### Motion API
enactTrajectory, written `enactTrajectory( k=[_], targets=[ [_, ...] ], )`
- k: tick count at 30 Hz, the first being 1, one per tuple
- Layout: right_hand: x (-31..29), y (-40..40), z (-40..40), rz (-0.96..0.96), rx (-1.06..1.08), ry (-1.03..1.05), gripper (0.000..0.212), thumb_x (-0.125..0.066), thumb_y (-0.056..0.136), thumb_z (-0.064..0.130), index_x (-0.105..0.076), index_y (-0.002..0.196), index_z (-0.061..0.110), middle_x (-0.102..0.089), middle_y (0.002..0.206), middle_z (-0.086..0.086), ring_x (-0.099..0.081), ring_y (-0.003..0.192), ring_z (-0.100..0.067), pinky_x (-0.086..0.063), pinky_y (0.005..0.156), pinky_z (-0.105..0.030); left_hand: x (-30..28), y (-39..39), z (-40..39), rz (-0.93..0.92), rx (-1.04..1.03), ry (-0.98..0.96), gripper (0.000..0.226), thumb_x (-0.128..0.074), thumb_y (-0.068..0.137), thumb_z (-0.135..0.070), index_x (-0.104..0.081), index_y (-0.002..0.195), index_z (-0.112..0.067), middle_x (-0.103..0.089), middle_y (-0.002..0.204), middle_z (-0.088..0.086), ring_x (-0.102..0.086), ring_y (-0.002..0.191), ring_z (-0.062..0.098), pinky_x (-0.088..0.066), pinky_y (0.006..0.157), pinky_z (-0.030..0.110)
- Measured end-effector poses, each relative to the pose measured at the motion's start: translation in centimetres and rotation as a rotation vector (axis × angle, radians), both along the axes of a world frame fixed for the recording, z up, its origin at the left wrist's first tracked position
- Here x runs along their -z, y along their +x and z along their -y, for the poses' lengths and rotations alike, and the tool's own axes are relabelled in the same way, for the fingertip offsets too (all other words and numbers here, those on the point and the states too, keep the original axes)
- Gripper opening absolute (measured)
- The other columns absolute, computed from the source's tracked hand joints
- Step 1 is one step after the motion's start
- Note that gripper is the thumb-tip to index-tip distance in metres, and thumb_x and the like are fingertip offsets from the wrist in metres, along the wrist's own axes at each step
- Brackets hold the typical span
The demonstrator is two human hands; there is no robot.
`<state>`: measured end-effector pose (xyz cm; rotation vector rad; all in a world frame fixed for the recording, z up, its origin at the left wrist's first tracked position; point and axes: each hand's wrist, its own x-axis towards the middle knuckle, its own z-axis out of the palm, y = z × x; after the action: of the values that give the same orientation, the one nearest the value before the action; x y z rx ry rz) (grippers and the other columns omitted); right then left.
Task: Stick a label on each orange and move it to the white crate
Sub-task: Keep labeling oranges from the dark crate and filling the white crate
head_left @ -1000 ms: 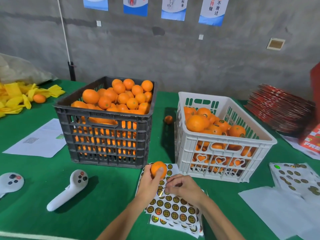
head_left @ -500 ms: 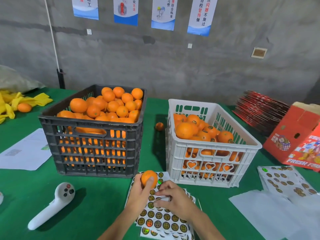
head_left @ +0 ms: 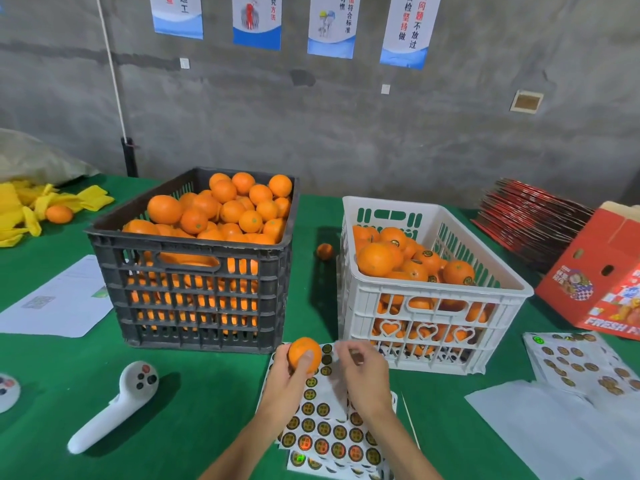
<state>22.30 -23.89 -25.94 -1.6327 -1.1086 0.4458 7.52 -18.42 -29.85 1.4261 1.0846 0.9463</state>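
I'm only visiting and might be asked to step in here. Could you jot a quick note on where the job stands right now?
Left hand grips one orange above the sticker sheets, no label visible on it.
Right hand is raised beside it, fingers pinched together; too blurred to tell whether they hold a sticker.
Done: the white crate holds many oranges, several showing labels.
Left: label the held orange, put it in the white crate, then work through the heaped black crate. One loose orange lies between the crates.
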Motion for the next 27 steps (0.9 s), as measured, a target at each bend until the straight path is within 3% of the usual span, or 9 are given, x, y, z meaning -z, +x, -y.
enactTrajectory(
  k=[4,7,10,14,16,19,23,25,27],
  targets=[
    [-2.1,-2.2,-0.7,0.149,0.012,0.191,0.008,-0.069,0.097,0.024,-0.077,0.097,0.026,-0.065,0.098,0.018,-0.064,0.094,-0.006,-0.054,0.083,-0.028,-1.8,-0.2,-0.1,0.198,0.01,-0.063,0.047,-0.063,0.09,-0.061,-0.064,0.117,-0.023,-0.074,0.111,0.004,-0.078,0.092,0.021,-0.053,0.101,0.051],
    [-4.4,-3.1,-0.8,0.188,-0.037,0.277,0.01,-0.071,0.097,0.027,-0.079,0.101,0.024,-0.066,0.103,0.019,-0.065,0.101,-0.009,-0.056,0.087,-0.033,-4.8,-0.4,-0.8,0.346,0.074,-0.064,0.053,-0.07,0.083,-0.065,-0.071,0.116,-0.023,-0.073,0.117,0.011,-0.075,0.106,0.029,-0.054,0.102,0.053],
    [-7.6,-3.3,-0.5,0.247,-0.114,0.341,0.03,-0.069,0.097,0.039,-0.075,0.122,0.024,-0.063,0.12,0.021,-0.062,0.115,-0.006,-0.053,0.096,-0.026,-8.8,-0.7,-1.8,0.418,0.131,-0.032,0.053,-0.075,0.082,-0.067,-0.073,0.115,-0.026,-0.073,0.122,0.011,-0.071,0.117,0.027,-0.056,0.102,0.045],
    [-11.4,-2.5,-0.8,0.716,-0.069,0.362,0.057,-0.066,0.097,0.042,-0.056,0.145,0.013,-0.055,0.146,0.003,-0.054,0.131,-0.011,-0.05,0.104,-0.024,-14.8,-0.1,-2.8,0.443,0.182,-0.058,0.075,-0.082,0.075,-0.067,-0.068,0.123,-0.012,-0.076,0.115,0.014,-0.074,0.11,0.032,-0.058,0.097,0.045],
    [-13.1,-1.8,-1.2,0.816,0.006,0.407,0.063,-0.067,0.095,0.043,-0.054,0.146,0.008,-0.056,0.148,-0.006,-0.058,0.13,-0.017,-0.054,0.098,-0.027,-17.7,0.3,-3.2,0.356,0.245,-0.011,0.071,-0.076,0.076,-0.072,-0.07,0.117,-0.014,-0.078,0.107,0.011,-0.076,0.105,0.027,-0.062,0.09,0.039],
    [-15.4,-0.2,-2.2,0.769,0.119,0.427,0.064,-0.07,0.095,0.038,-0.052,0.147,0.005,-0.055,0.148,-0.01,-0.058,0.129,-0.022,-0.055,0.093,-0.033,-21.4,0.2,-4.3,0.121,0.325,0.237,0.046,-0.056,0.095,-0.067,-0.07,0.11,-0.026,-0.079,0.099,-0.008,-0.077,0.095,0.014,-0.063,0.08,0.028],
    [-17.0,3.0,-3.2,0.793,0.293,0.27,0.058,-0.06,0.102,0.035,-0.043,0.153,0.013,-0.047,0.156,-0.005,-0.053,0.134,-0.025,-0.053,0.098,-0.041,-25.7,-2.4,-9.0,-0.05,0.073,0.607,0.018,-0.061,0.099,-0.04,-0.074,0.097,-0.028,-0.077,0.089,-0.006,-0.073,0.08,0.014,-0.061,0.074,0.036],
    [-17.1,4.5,-3.5,0.807,0.352,0.188,0.056,-0.053,0.104,0.037,-0.041,0.155,0.015,-0.042,0.159,-0.003,-0.05,0.137,-0.026,-0.05,0.104,-0.042,-27.4,-4.3,-12.4,-0.318,-0.06,0.759,0.014,-0.061,0.102,-0.022,-0.075,0.098,-0.022,-0.076,0.092,-0.004,-0.071,0.087,0.021,-0.055,0.078,0.035],
    [-17.0,5.5,-3.7,0.813,0.411,0.146,0.049,-0.054,0.104,0.032,-0.048,0.15,0.015,-0.044,0.158,-0.005,-0.053,0.133,-0.029,-0.053,0.098,-0.044,-28.3,-5.6,-15.2,-0.661,0.007,0.627,0.016,-0.061,0.102,-0.016,-0.076,0.106,-0.02,-0.074,0.106,0.001,-0.068,0.101,0.024,-0.049,0.08,0.031]
  ],
)
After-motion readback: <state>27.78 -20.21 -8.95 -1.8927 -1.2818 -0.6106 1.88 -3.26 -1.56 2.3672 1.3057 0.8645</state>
